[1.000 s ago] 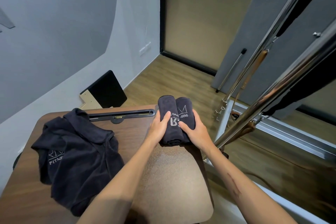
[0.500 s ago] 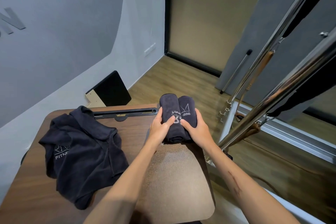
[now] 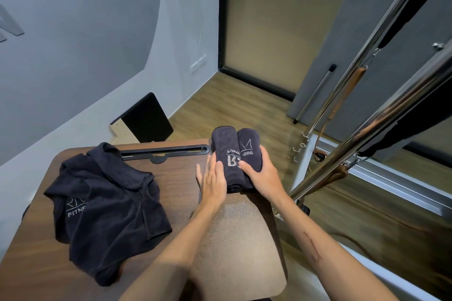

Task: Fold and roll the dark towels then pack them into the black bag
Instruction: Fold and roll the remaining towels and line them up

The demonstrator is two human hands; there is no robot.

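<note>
Two rolls [image 3: 236,156] of dark towel lie side by side in the middle of the frame, at the far edge of the bench [image 3: 178,178]. The right hand [image 3: 263,178] curls its fingers [image 3: 247,166] round the right roll. The left hand [image 3: 212,179] lies flat against the left roll, fingers straight. One loose towel [image 3: 105,208] sits crumpled at lower left.

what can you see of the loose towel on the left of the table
The loose towel is dark navy terry cloth, unrolled and crumpled in a heap with folds and a raised ridge at its far edge. Pale stitching shows part of a crown-like logo and the letters "FITNE". It lies on the brown table, near its left side, just short of a black slotted bar. Neither hand touches it.
</note>
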